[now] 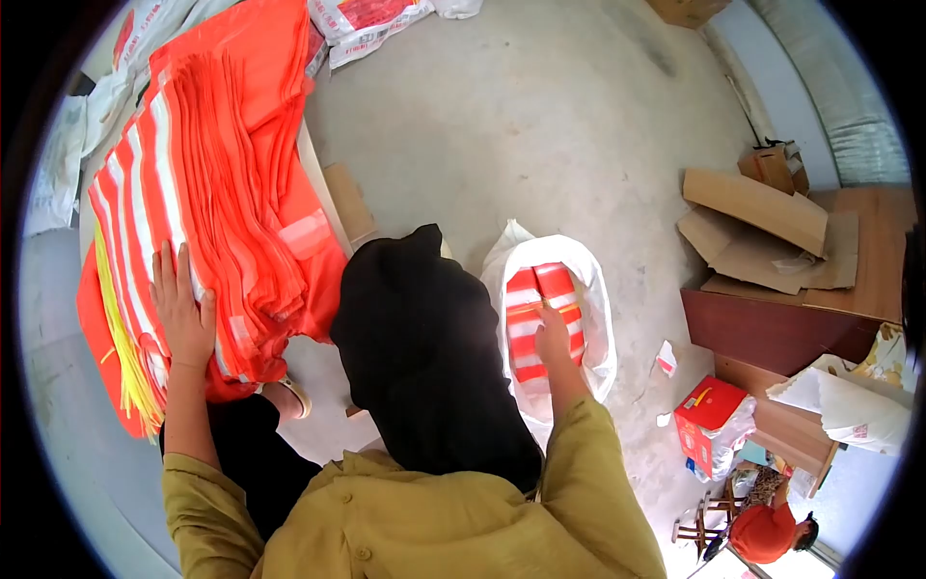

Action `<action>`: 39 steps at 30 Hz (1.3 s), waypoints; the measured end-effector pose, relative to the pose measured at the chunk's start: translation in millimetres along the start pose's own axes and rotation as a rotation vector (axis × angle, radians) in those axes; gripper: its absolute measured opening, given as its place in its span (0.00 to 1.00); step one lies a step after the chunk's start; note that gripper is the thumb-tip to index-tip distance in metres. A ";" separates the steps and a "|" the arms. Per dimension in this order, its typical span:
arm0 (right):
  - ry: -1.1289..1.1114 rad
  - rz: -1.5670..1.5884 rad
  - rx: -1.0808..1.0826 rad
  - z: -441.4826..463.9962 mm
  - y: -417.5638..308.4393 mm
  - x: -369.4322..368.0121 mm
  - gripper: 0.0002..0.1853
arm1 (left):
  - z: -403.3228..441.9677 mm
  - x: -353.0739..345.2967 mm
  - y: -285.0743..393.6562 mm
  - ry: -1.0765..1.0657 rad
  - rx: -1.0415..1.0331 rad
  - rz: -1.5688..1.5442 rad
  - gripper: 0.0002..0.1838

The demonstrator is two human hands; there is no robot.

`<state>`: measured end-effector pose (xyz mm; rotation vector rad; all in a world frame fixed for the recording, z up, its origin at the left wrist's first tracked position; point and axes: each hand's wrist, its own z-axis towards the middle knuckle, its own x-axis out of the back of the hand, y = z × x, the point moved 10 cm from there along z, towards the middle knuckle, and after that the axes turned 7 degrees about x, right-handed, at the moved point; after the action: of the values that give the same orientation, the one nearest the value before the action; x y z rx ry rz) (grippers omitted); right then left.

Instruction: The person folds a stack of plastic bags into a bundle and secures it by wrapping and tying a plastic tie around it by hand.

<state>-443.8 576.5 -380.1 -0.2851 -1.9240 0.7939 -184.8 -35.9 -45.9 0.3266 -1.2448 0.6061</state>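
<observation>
My left hand lies flat, fingers spread, on a stack of orange-red cloth pieces with white stripes. Beside it, a bunch of yellow strips hangs along the stack's left edge. My right hand reaches down into an open white sack. Its fingers are together at a yellow tie on a folded red-and-white striped bundle; the fingertips are partly hidden. The bundle sits inside the sack, which stands on the floor by my right leg.
Cardboard boxes lie on a brown cabinet at the right. Below it are a red box and paper scraps. Another person in a red top is at the lower right. Printed white bags lie at the top.
</observation>
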 end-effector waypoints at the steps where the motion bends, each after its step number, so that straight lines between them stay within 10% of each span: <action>1: 0.018 0.005 -0.089 -14.3 -28.9 14.3 0.26 | 0.1 -0.1 0.1 -0.002 0.002 0.008 0.40; 5: -0.057 -0.391 0.156 -63.6 -30.7 -19.0 0.24 | 0.2 -1.4 0.8 -0.009 0.002 0.033 0.40; 13: -0.509 -0.463 -0.145 -63.7 29.1 -67.9 0.39 | 0.9 2.5 2.0 -0.040 0.000 -0.010 0.39; 15: -0.658 -0.664 0.136 -60.1 43.2 -81.5 0.33 | -0.7 -5.9 -4.6 -0.083 0.047 0.010 0.42; 23: -0.016 0.021 0.006 33.3 -5.3 15.3 0.15 | 2.9 11.7 -0.5 -0.207 0.162 -0.236 0.40; 27: 0.133 0.184 0.178 91.9 -145.4 93.4 0.15 | 10.9 31.4 -25.2 -0.167 0.201 -0.748 0.36; 32: 0.071 0.473 0.483 79.4 -415.3 135.9 0.14 | 2.3 70.1 -71.3 -0.051 0.248 -0.493 0.36; 39: -0.306 -0.134 1.216 -51.3 -657.7 22.3 0.18 | -28.6 53.4 -118.4 -0.149 0.365 -0.357 0.41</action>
<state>-318.6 110.6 70.4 0.7270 -1.3666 1.7969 -81.9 -101.7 6.9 0.8924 -1.1765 0.5031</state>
